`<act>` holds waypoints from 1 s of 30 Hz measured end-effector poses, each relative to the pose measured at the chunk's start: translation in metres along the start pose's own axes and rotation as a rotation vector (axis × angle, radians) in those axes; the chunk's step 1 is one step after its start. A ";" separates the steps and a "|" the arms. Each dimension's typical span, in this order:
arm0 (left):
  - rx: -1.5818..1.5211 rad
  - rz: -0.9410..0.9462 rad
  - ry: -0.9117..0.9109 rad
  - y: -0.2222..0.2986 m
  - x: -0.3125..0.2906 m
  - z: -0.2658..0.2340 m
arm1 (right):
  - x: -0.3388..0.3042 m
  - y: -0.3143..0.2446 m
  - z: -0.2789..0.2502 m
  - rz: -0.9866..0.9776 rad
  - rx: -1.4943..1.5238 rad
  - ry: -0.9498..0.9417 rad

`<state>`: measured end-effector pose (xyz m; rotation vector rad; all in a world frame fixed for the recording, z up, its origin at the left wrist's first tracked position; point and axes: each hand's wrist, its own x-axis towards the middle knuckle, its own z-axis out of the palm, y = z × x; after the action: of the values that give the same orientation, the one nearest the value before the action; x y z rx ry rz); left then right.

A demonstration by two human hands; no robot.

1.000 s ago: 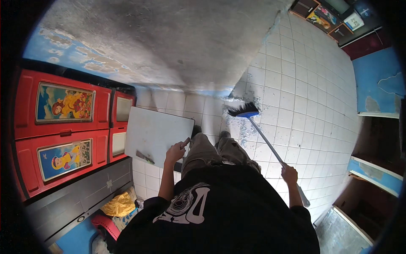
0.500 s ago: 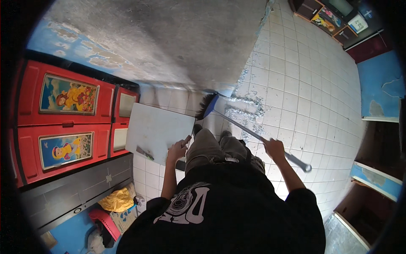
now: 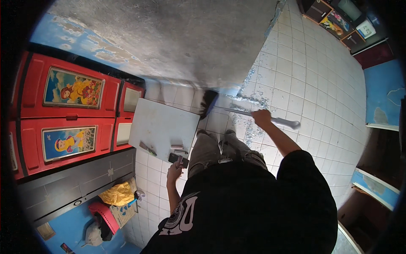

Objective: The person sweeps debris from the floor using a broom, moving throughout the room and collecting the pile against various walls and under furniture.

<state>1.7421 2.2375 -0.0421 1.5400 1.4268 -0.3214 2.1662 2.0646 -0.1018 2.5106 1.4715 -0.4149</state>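
Note:
My right hand (image 3: 261, 117) is wrapped round the grey handle of a broom (image 3: 281, 122). The broom's blue head with black bristles (image 3: 209, 104) rests at the foot of the wall, beside the far right corner of a white tabletop (image 3: 165, 122). My left hand (image 3: 174, 172) is closed round a small, narrow brownish thing, too small to name, at the tabletop's near edge. Just beyond it lies a dark flat rectangular object (image 3: 172, 157), partly covered. Two small bar-shaped things (image 3: 177, 147) and a blade-like tool with a greenish end (image 3: 147, 148) lie on the tabletop.
Paint flakes (image 3: 253, 101) are scattered on the white tiled floor (image 3: 313, 89) near the wall corner. A bare grey wall (image 3: 169, 38) rises ahead. A red cabinet (image 3: 80, 115) stands left, blue shelving (image 3: 382, 95) right. A yellow bag (image 3: 118, 194) is at the lower left.
My right hand has moved forward and left, swinging the broom handle more level. My left hand has drawn back toward me, uncovering the bars and the dark object on the tabletop.

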 end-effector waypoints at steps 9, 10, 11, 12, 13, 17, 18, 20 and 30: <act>0.187 0.166 0.016 0.017 0.065 0.000 | -0.131 0.093 0.017 0.266 -0.071 -0.105; 0.221 0.151 -0.013 0.024 0.070 0.001 | -0.141 0.095 0.014 0.298 -0.105 -0.117; 0.256 0.141 -0.041 0.029 0.073 0.001 | -0.150 0.098 0.016 0.350 -0.132 -0.129; 0.253 0.142 -0.039 0.027 0.076 0.003 | -0.157 0.100 0.016 0.349 -0.133 -0.127; 0.259 0.221 -0.045 0.025 0.079 0.004 | -0.163 0.102 0.015 0.377 -0.142 -0.125; 0.301 0.323 -0.048 0.043 0.073 0.012 | -0.184 0.106 0.013 0.390 -0.186 -0.106; 0.296 0.320 -0.041 0.042 0.071 0.013 | -0.185 0.102 0.006 0.370 -0.205 -0.063; 0.315 0.331 0.006 0.037 0.068 0.013 | -0.194 0.095 -0.019 0.339 -0.201 0.012; 0.255 0.303 -0.052 0.022 0.064 0.020 | -0.173 0.046 -0.142 0.159 -0.057 -0.038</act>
<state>1.7872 2.2650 -0.0894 1.9120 1.1228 -0.3655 2.1458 1.9448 0.0921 2.5362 1.2410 -0.3852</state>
